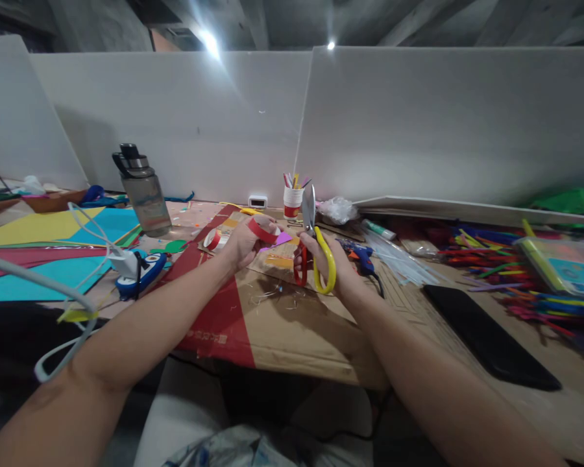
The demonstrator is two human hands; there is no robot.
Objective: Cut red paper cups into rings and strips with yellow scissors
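Note:
My left hand (pixel 242 249) is closed on a curled red strip (pixel 263 233), which looks like paper with a pale inner side. One looped end of it hangs out to the left of the hand. In my right hand (pixel 338 263) is a pair of scissors (pixel 327 267), one handle yellow and the other red, with the blades pointing up. Whether the right fingertips pinch anything else is hidden. Under both hands lies a sheet of cardboard (pixel 292 340) bearing a purple paper piece (pixel 278 241), an orange piece (pixel 278 262) and thin pale scraps.
A water bottle (pixel 148 201) and a power strip (pixel 141 275) stand left, near coloured paper sheets (pixel 43 275). Behind are a pen cup (pixel 292 202) and small clock (pixel 257 202). Rightward lie a glue gun (pixel 363 257), black phone (pixel 486 334) and pipe cleaners (pixel 481 253).

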